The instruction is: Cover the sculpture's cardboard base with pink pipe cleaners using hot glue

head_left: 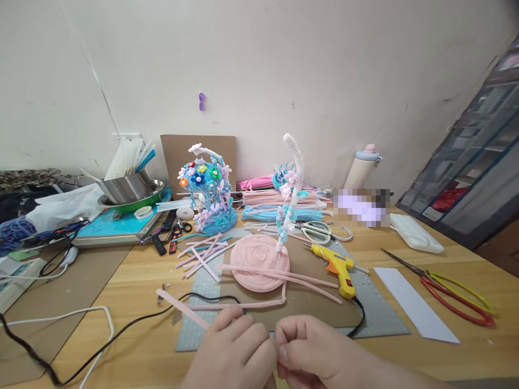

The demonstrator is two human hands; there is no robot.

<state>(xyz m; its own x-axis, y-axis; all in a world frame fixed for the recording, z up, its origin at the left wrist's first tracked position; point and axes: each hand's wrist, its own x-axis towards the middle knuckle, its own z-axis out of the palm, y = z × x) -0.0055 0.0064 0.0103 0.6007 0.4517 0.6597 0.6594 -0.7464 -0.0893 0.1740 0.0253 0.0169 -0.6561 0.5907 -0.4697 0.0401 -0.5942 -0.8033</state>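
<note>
My left hand (239, 348) is closed at the bottom centre, with a pink pipe cleaner (182, 308) sticking out past its knuckles toward the upper left. Touching it, my right hand (304, 346) is pinched shut; whatever lies between its fingertips is hidden. Just beyond both hands is a flat pink coiled disc (253, 251) of pipe cleaners, with a bent tail toward me and two loose pink stems (308, 278) lying across it. From its back right edge rises a white wrapped stalk (299, 162) with pale flowers and blue leaves.
A yellow glue gun (343, 273) lies right of the disc, its black cord trailing. Scissors (458, 294) with red and yellow handles and a white strip (416, 305) are farther right. Behind stand a blue flowered pipe-cleaner piece (213, 189), stem bundles (279, 213) and a metal bowl (127, 186).
</note>
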